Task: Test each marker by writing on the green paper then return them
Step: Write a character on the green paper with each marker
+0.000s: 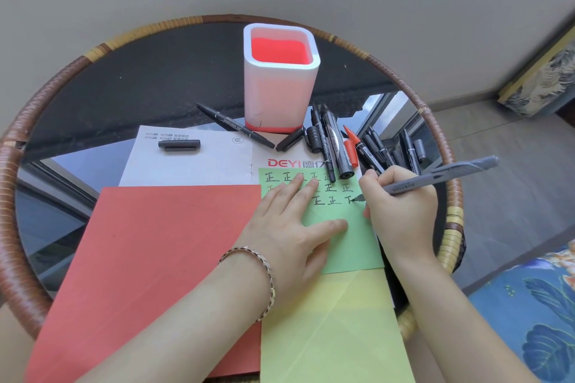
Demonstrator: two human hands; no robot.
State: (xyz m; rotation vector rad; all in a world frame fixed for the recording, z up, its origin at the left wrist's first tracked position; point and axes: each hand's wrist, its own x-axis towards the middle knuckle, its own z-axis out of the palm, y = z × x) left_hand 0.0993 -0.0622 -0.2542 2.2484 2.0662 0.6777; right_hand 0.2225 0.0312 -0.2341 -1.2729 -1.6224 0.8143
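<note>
The green paper (351, 236) lies right of centre and carries rows of black characters. My left hand (289, 221) lies flat on it, fingers spread, pinning it down. My right hand (401, 211) grips a grey marker (441, 176) whose tip touches the paper at the end of the third row. Several black markers (333, 140) and one red marker (351, 146) lie in a heap just beyond the paper. One more black marker (233, 126) lies left of the white pen holder (280, 84), which has a red inside. A loose black cap (179, 144) rests on the white sheet (193, 162).
A red paper (149, 258) covers the left part of the round glass table, whose edge is a rattan rim (46, 96). A yellow paper (333, 329) lies under the green one, toward me. Floral cushions (535, 317) sit at right.
</note>
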